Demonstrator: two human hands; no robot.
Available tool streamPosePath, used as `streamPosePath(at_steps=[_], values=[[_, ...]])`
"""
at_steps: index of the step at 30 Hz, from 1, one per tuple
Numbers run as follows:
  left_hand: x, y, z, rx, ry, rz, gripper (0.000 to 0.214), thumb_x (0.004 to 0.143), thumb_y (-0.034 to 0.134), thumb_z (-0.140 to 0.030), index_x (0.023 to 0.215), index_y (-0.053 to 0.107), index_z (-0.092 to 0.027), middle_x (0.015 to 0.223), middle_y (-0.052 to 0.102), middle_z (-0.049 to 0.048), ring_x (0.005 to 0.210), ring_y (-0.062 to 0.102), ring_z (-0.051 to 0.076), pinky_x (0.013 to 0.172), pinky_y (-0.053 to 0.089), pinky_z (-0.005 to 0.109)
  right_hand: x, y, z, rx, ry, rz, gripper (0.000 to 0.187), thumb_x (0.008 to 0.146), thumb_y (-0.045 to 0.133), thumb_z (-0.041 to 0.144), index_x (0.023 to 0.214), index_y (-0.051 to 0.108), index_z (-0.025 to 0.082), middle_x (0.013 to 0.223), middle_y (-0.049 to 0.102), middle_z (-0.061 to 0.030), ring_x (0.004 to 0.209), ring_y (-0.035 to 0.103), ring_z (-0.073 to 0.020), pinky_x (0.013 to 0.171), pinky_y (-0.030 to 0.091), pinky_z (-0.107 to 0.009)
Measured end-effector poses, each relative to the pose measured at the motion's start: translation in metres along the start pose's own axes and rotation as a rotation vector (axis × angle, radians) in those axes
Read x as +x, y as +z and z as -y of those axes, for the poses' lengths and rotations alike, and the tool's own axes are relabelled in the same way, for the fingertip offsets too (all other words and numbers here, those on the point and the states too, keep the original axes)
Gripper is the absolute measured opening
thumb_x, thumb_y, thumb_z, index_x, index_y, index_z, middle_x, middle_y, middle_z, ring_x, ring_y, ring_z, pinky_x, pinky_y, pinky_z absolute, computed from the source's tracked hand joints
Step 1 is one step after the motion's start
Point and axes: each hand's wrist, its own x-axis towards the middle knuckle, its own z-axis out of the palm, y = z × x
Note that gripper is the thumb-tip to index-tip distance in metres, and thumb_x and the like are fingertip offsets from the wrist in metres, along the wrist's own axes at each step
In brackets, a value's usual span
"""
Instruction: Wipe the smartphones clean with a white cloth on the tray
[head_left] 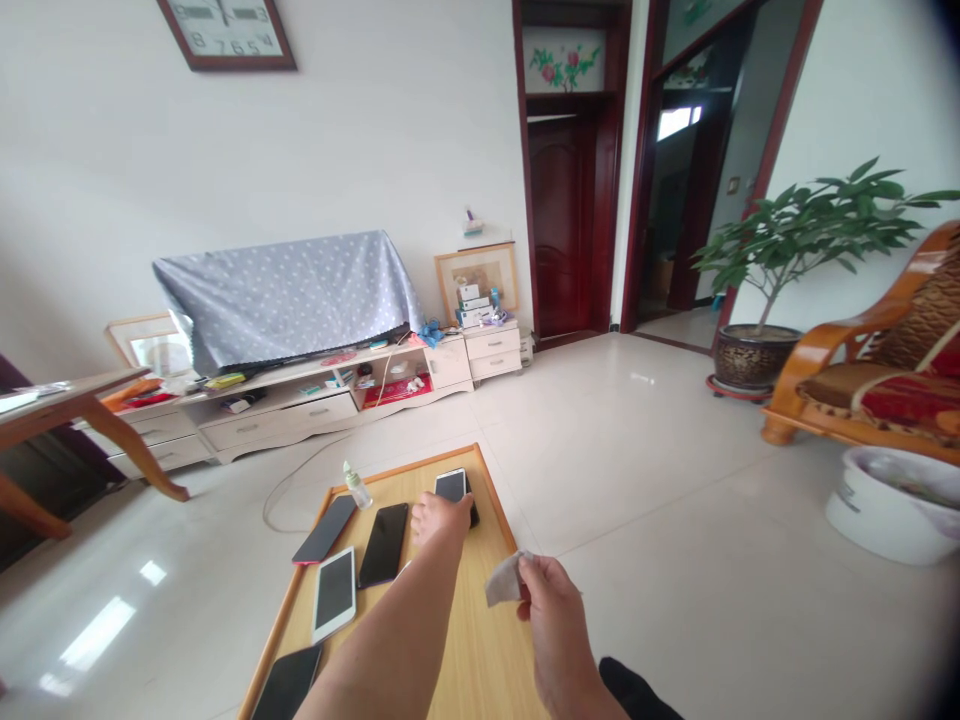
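My left hand (441, 516) reaches to the far end of the wooden tabletop, its fingers closed around the near end of a phone (451, 484) with a white front. A dark edge shows beneath that phone; I cannot tell whether it is a case or a second phone. Over the right edge of the table, my right hand (553, 605) pinches a small grey cloth (505, 582). Left of my left arm lie a black phone (384, 545), a dark phone with a red edge (327, 530), a white phone (334, 594) and another dark phone (288, 684). My forearm hides part of the tabletop.
A small clear bottle with a pale green top (358, 486) stands at the table's (487, 650) far left corner. Beyond the tiled floor are a white TV cabinet (281, 427) and a cloth-covered TV (292, 300). A potted plant (756, 355), a wooden armchair and a white tub (889, 510) stand right.
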Motion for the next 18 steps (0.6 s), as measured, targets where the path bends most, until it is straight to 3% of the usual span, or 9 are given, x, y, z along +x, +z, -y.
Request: streamPosePath(at_steps=[10,18], values=[[0.004,0.01,0.003,0.009,0.052,0.039,0.086,0.067,0.057,-0.077,0.126,0.051,-0.014,0.138,0.047,0.0245,0.129,0.044,0.044,0.097,0.044,0.05,0.005,0.004,-0.006,0.039,-0.01,-0.005,0.03,0.084,0.063,0.049,0.072,0.06,0.022,0.064,0.055,0.0009,0.059,0.048,-0.0151,0.053,0.038,-0.028],[-0.004,-0.015,0.017,-0.027,0.137,0.03,0.063,0.081,0.049,-0.066,0.122,0.057,-0.018,0.137,0.052,0.0219,0.129,0.045,0.043,0.099,0.041,0.053,0.007,0.005,-0.012,-0.057,-0.002,0.0,0.032,0.082,0.062,0.053,0.076,0.063,0.022,0.066,0.062,-0.0007,0.063,0.056,-0.018,0.054,0.041,-0.028]])
